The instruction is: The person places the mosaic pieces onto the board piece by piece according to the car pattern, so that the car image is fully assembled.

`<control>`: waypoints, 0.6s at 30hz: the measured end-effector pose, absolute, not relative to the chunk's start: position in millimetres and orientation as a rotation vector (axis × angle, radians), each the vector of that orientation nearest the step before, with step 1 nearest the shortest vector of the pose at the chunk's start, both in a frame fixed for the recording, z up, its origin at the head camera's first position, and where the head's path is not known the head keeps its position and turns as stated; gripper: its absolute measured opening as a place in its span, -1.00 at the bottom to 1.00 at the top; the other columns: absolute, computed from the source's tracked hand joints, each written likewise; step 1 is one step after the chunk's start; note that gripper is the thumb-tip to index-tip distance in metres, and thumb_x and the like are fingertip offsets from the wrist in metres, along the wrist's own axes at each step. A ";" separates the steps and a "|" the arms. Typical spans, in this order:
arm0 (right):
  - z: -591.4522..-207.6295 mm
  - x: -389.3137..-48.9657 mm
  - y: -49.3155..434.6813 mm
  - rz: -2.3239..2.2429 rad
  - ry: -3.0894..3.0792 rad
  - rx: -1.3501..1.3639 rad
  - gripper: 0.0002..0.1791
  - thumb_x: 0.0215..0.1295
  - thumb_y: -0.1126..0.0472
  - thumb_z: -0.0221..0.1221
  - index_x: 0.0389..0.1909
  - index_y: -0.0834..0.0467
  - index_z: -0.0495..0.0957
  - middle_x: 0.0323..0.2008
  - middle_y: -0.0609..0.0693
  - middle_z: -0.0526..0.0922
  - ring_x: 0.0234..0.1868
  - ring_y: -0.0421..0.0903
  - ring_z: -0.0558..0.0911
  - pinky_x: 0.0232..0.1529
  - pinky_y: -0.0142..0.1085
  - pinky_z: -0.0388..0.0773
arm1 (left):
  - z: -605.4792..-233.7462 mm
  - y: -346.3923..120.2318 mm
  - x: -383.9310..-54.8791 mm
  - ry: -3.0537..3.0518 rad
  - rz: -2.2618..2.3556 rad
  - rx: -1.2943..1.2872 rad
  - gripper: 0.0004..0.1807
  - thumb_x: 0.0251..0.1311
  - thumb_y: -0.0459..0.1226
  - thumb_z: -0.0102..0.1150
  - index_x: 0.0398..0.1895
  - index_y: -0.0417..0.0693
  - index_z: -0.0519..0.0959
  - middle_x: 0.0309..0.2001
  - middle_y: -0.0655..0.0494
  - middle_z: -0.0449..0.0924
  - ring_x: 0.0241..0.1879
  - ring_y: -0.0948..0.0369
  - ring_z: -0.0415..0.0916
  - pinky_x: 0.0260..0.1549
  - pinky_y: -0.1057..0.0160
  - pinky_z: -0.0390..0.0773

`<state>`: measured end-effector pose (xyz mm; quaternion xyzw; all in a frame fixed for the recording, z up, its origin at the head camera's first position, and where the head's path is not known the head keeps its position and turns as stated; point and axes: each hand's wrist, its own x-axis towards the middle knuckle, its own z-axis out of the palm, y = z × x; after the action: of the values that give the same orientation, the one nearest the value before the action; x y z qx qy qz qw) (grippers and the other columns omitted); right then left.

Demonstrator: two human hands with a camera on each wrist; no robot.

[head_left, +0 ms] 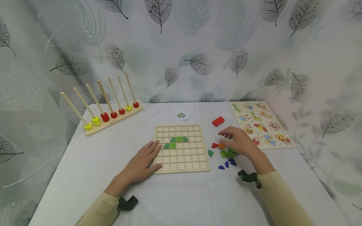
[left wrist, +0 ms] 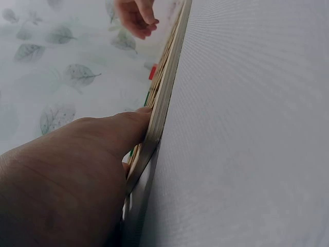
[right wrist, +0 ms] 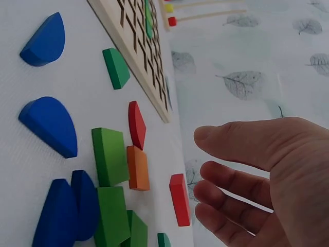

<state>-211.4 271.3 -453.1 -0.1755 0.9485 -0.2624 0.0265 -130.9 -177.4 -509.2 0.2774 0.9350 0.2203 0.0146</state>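
Observation:
My left hand (head_left: 142,160) rests along the left edge of a wooden grid board (head_left: 195,171), fingers extended and thumb (left wrist: 134,128) on its near corner. On the board lie two green squares (head_left: 179,139) and several green quarter-round pieces (head_left: 185,139). Above the loose pieces hovers my right hand (head_left: 238,141), fingers loosely bent and nothing between them. Beneath and beside it are an orange square (right wrist: 138,168), a red quarter-round (right wrist: 136,125), light green squares (right wrist: 110,157), a green quarter-round (right wrist: 116,68) and several blue rounded pieces (right wrist: 49,123).
A red block (head_left: 218,121) lies beyond the loose pieces. Behind the board is a small pattern card (head_left: 181,115) with a turtle-like picture. A pegged bead rack (head_left: 113,121) stands at back left, a picture puzzle board (head_left: 261,125) at back right. A leaf-print curtain (head_left: 181,47) hangs behind.

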 end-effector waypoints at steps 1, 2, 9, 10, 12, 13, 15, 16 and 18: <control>-454.3 -211.3 272.1 -0.812 2.927 -0.537 -0.65 0.40 0.20 0.47 0.17 0.11 0.77 0.01 0.01 0.74 -0.02 0.01 0.62 0.02 -0.04 0.67 | -509.3 -177.6 -131.2 2.909 0.687 0.864 -0.08 0.54 0.14 0.20 0.74 -0.14 0.16 0.74 -0.06 0.01 0.71 -0.09 -0.11 0.64 -0.12 0.02; -455.3 -211.2 272.9 -0.814 2.923 -0.533 -0.65 0.40 0.20 0.47 0.17 0.11 0.77 0.01 0.00 0.74 -0.03 0.01 0.62 0.03 -0.03 0.67 | -509.4 -177.8 -131.4 2.908 0.686 0.866 -0.08 0.54 0.14 0.19 0.74 -0.14 0.16 0.74 -0.06 0.01 0.71 -0.09 -0.11 0.64 -0.13 0.01; -461.9 -207.4 277.2 -0.826 2.882 -0.496 -0.65 0.39 0.17 0.48 0.16 0.09 0.78 -0.04 -0.04 0.73 -0.03 0.01 0.61 0.03 -0.03 0.65 | -510.6 -178.6 -131.6 2.908 0.682 0.863 -0.08 0.55 0.16 0.17 0.75 -0.12 0.15 0.75 -0.05 0.00 0.72 -0.07 -0.13 0.64 -0.12 0.00; -463.2 -206.9 278.3 -0.824 2.877 -0.487 -0.65 0.39 0.16 0.48 0.15 0.09 0.78 -0.05 -0.05 0.73 -0.03 0.01 0.60 0.01 -0.04 0.65 | -510.4 -178.4 -131.5 2.906 0.687 0.863 -0.08 0.55 0.16 0.18 0.75 -0.12 0.15 0.75 -0.05 0.00 0.72 -0.08 -0.13 0.64 -0.12 0.00; -466.1 -206.3 280.6 -0.818 2.869 -0.478 -0.66 0.38 0.14 0.49 0.14 0.07 0.78 -0.08 -0.08 0.71 -0.05 -0.01 0.60 -0.01 -0.06 0.64 | -509.9 -178.3 -131.2 2.904 0.692 0.861 -0.08 0.55 0.15 0.18 0.75 -0.12 0.15 0.75 -0.05 -0.01 0.72 -0.08 -0.13 0.64 -0.13 0.00; -467.6 -206.2 281.6 -0.815 2.866 -0.480 -0.66 0.38 0.14 0.50 0.13 0.07 0.79 -0.10 -0.09 0.71 -0.06 -0.01 0.60 -0.02 -0.07 0.64 | -509.7 -178.2 -131.2 2.902 0.693 0.860 -0.08 0.55 0.15 0.19 0.75 -0.12 0.15 0.75 -0.05 -0.01 0.72 -0.08 -0.13 0.64 -0.13 0.00; -470.2 -206.4 283.0 -0.807 2.858 -0.494 -0.67 0.37 0.15 0.50 0.12 0.07 0.79 -0.12 -0.10 0.70 -0.08 -0.03 0.59 -0.03 -0.08 0.64 | -509.4 -178.3 -131.1 2.901 0.693 0.857 -0.08 0.54 0.14 0.19 0.75 -0.12 0.14 0.75 -0.05 -0.01 0.72 -0.08 -0.13 0.64 -0.13 0.01; -471.2 -206.4 283.5 -0.802 2.855 -0.502 -0.68 0.37 0.16 0.50 0.11 0.08 0.79 -0.14 -0.11 0.70 -0.09 -0.03 0.59 -0.03 -0.08 0.64 | -509.3 -178.3 -131.1 2.901 0.692 0.856 -0.08 0.54 0.14 0.19 0.75 -0.12 0.14 0.75 -0.05 -0.01 0.72 -0.08 -0.13 0.64 -0.13 0.01; -472.9 -206.7 284.1 -0.790 2.848 -0.515 -0.68 0.36 0.20 0.49 0.10 0.09 0.79 -0.15 -0.11 0.69 -0.10 -0.04 0.59 -0.02 -0.08 0.65 | -509.5 -178.3 -131.1 2.901 0.689 0.854 -0.08 0.54 0.15 0.19 0.75 -0.11 0.14 0.75 -0.04 -0.01 0.72 -0.08 -0.13 0.64 -0.13 0.00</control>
<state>-206.7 284.1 -472.9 -0.1713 0.9469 -0.2627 0.0706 -131.1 -178.3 -509.5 0.2753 0.9351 0.2222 0.0201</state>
